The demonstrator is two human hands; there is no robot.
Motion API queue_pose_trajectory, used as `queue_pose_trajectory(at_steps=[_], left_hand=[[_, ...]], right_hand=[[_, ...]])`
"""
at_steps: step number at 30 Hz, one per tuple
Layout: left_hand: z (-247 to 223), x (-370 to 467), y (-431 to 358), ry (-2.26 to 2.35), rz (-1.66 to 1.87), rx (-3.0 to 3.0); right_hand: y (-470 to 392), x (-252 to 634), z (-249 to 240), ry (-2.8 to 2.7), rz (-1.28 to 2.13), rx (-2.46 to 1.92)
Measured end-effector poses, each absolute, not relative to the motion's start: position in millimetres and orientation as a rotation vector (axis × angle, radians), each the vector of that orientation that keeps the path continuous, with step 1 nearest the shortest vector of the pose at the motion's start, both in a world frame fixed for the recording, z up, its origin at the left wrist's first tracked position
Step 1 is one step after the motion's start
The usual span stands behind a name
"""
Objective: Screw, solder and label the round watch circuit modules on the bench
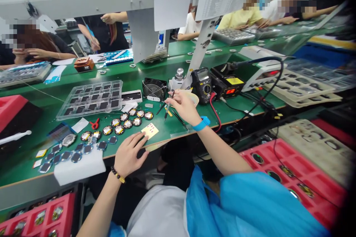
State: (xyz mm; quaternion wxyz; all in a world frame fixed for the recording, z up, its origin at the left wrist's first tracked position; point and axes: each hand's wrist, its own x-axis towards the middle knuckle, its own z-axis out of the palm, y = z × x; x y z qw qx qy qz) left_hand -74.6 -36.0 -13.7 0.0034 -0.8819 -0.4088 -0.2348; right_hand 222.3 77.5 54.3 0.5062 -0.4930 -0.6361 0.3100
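At the bench [169, 129] edge, the left hand [127, 156], fingers spread, touches a yellow card [151, 130], best kept flat; the right hand [184, 106] pinches a thin tool [167, 112], best held steady.

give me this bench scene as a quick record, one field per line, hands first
left grip: fingers spread, fingertips at the pale yellow card with red marks
right grip: holding a slim dark tool, tip pointing down
left wrist: beaded bracelet
right wrist: blue band
left of the card: round modules in a loose cluster, with a red clip beside them
behind the modules: clear tray holding dark squares
beyond the right grip: fan to its left, multimeter to its right
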Motion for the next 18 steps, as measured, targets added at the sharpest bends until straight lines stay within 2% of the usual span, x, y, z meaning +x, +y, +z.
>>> queue_pose_trajectory(at_steps=[7,18], left_hand=[[-13,-73,-38,-1.324,-0.729,-2.782],[-14,-70,-40,-1.374,-0.72,-2.785]], right_hand=[[89,195,33,-1.28,0.891,-1.052],[156,117,59,-1.627,0.841,-0.963]])
